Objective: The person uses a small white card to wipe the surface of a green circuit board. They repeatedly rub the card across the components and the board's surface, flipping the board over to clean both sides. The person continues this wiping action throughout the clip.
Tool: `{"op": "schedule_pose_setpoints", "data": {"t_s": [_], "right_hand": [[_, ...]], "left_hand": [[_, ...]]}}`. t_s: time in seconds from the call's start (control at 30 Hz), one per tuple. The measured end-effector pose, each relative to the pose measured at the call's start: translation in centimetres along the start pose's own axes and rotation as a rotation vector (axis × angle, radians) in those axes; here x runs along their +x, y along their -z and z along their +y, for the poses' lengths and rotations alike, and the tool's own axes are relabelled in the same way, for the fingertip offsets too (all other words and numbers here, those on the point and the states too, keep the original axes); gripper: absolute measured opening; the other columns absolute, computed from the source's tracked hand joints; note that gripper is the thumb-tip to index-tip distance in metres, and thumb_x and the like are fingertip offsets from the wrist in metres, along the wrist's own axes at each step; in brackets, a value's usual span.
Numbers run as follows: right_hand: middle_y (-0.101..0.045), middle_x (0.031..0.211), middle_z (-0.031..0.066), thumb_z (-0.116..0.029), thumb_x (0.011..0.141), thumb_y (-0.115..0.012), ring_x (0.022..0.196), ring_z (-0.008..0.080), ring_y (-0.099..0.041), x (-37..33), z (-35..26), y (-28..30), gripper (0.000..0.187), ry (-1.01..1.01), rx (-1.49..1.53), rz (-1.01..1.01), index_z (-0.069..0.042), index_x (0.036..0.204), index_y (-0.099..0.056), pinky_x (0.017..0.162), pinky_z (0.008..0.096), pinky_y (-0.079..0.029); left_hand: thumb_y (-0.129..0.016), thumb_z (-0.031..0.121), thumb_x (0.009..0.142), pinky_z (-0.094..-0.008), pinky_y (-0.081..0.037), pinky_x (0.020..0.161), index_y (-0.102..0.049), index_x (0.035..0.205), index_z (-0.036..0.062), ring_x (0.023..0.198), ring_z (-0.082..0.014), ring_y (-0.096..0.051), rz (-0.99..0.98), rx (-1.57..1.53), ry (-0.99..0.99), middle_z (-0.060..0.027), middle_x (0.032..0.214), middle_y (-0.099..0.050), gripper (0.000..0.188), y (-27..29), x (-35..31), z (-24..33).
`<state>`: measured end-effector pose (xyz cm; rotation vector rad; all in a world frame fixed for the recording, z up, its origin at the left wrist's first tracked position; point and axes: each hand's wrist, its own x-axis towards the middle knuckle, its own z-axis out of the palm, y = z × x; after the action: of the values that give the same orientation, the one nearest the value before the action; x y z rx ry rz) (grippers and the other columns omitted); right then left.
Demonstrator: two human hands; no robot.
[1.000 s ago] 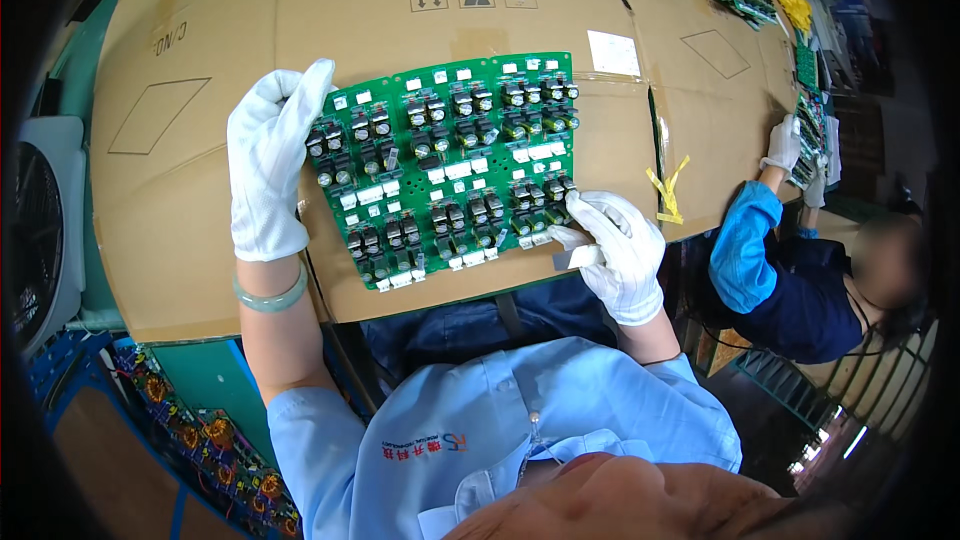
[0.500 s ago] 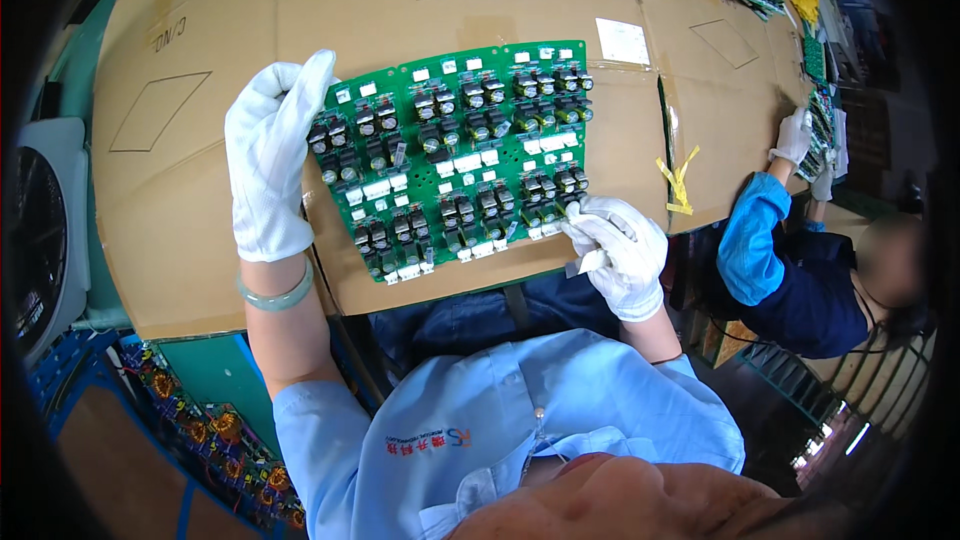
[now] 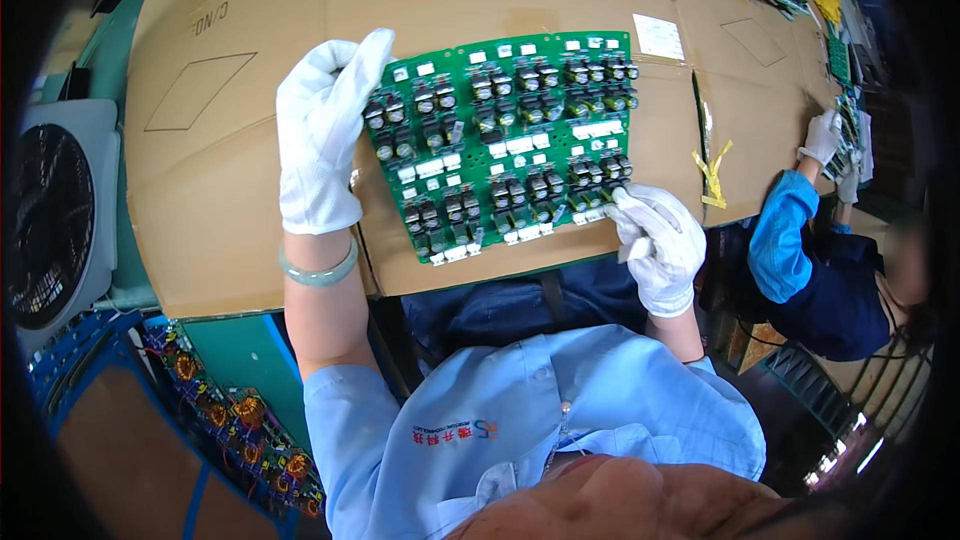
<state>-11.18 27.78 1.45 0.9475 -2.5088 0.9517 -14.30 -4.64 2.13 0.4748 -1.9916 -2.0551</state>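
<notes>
A large green circuit board panel, crowded with black parts, capacitors and white connectors, is held slightly tilted over the cardboard. My left hand, in a white glove, grips its left edge, the thumb and fingers closed at the upper left corner. On the lower right corner my right hand, also gloved in white, pinches the board's edge. A small pale strip sticks out by the right fingers; I cannot tell whether it is part of the glove. The fingertips behind the board are hidden.
Flattened cardboard covers the table. A fan stands at the left. More circuit boards with copper coils sit at lower left. Yellow tape sticks to the front edge. At right a co-worker in blue sleeves handles green boards.
The whole view has shifted, so the table, co-worker and board appear farther right. Both hands keep the same hold on the board.
</notes>
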Motion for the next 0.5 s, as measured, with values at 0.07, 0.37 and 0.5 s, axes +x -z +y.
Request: {"op": "schedule_pose_setpoints", "data": {"t_s": [0.07, 0.37, 0.5], "right_hand": [[-0.069, 0.089, 0.0135, -0.01, 0.073, -0.072, 0.075, 0.0268, -0.068, -0.2, -0.5, -0.5, 0.025, 0.012, 0.024, 0.026, -0.004, 0.097, -0.071, 0.063, 0.0314, -0.054], [-0.068, 0.1, 0.0083, -0.03, 0.077, -0.072, 0.074, 0.0221, -0.067, 1.5, -3.1, -2.2, 0.038, 0.053, 0.019, -0.188, -0.01, 0.109, -0.069, 0.054, 0.0294, -0.049], [-0.066, 0.102, 0.0082, -0.018, 0.072, -0.073, 0.08, 0.0223, -0.067, 0.7, -2.8, -3.2, 0.038, 0.041, 0.004, -0.167, -0.01, 0.109, -0.068, 0.055, 0.0299, -0.049]], "left_hand": [[-0.073, 0.02, 0.087, -0.0182, -0.038, 0.061, -0.065, 0.081, -0.0005, 0.067, -0.0025, -0.049, -0.013, -0.027, -0.015, 0.0015, 0.073, -0.061, 0.023, 0.0, 0.1, 0.0], [-0.073, 0.022, 0.087, -0.0176, -0.037, 0.057, -0.063, 0.082, -0.0006, 0.064, -0.002, -0.048, -0.006, -0.046, -0.029, 0.0019, 0.072, -0.06, 0.025, 0.1, -0.2, 0.2], [-0.07, 0.02, 0.089, -0.0179, -0.038, 0.064, -0.064, 0.084, 0.0008, 0.069, -0.0033, -0.051, -0.029, -0.021, 0.012, 0.0011, 0.076, -0.061, 0.02, 0.1, -0.2, 0.3]]}}
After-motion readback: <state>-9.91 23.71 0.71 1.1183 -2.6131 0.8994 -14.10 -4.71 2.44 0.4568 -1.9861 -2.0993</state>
